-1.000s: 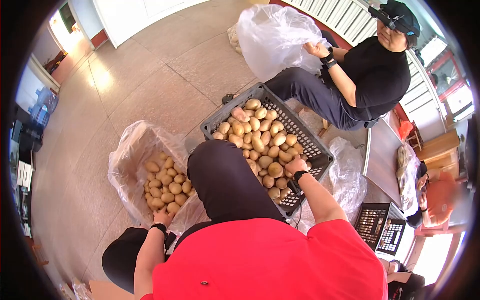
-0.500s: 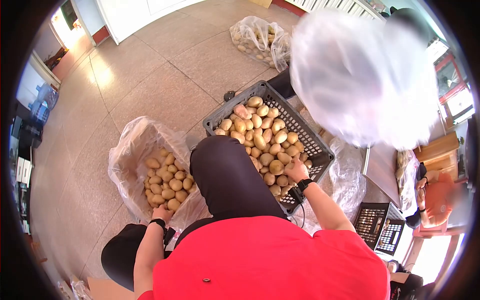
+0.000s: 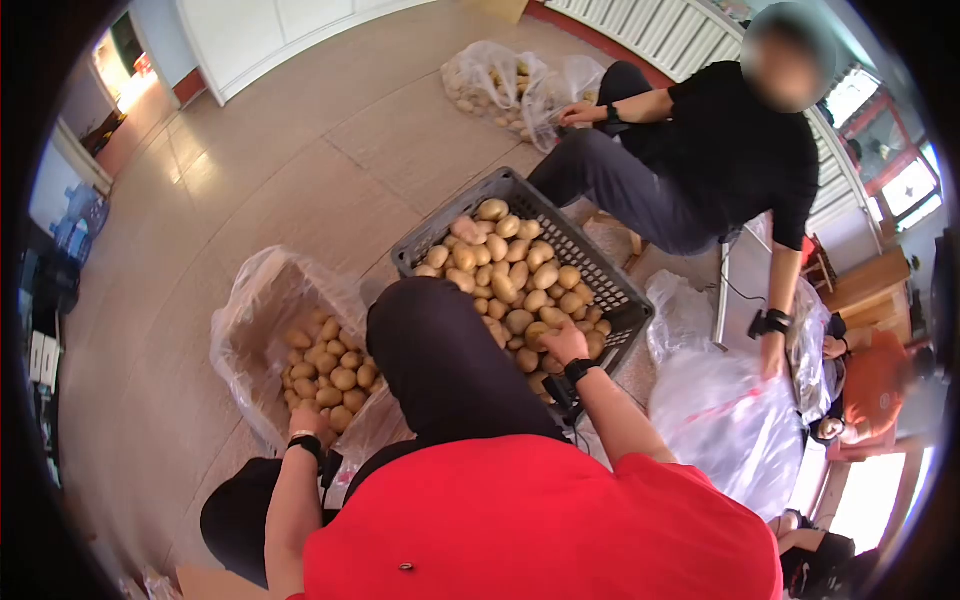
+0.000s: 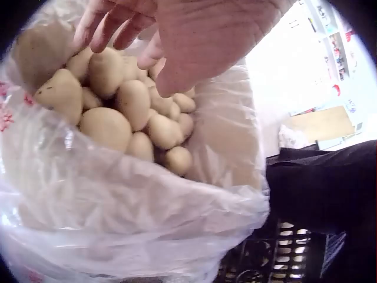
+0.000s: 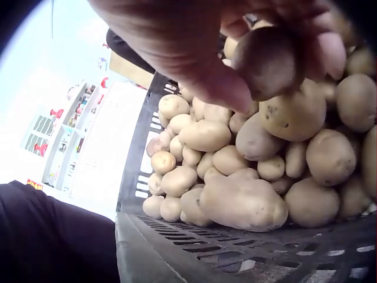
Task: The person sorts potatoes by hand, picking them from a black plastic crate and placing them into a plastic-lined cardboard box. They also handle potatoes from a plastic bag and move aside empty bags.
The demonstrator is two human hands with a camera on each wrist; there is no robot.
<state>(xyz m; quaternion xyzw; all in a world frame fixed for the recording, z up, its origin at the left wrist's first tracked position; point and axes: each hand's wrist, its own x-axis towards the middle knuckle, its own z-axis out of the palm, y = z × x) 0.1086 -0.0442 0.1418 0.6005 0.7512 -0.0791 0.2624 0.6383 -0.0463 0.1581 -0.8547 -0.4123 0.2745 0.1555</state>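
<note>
My right hand [image 3: 566, 343] is over the near right part of a dark plastic crate [image 3: 400, 243] heaped with potatoes [image 3: 503, 288]. In the right wrist view its thumb and fingers pinch a shaded potato [image 5: 268, 62] just above the others. My left hand [image 3: 314, 420] is at the near edge of a box lined with a clear plastic bag [image 3: 245, 320], also holding potatoes [image 3: 330, 362]. The left wrist view shows that hand's fingers [image 4: 126, 29] loosely extended above the potatoes, with nothing gripped.
A person in black [image 3: 720, 140] sits across the crate, one hand at a clear bag of potatoes [image 3: 490, 85], the other at a large plastic bag [image 3: 730, 420] on the right. My raised knee [image 3: 450, 350] stands between box and crate. Another person in orange [image 3: 872, 390] is at far right.
The large plastic bag, earlier held up by the person opposite, has come down to the right. My right hand has shifted slightly left over the crate; my left hand stays at the box.
</note>
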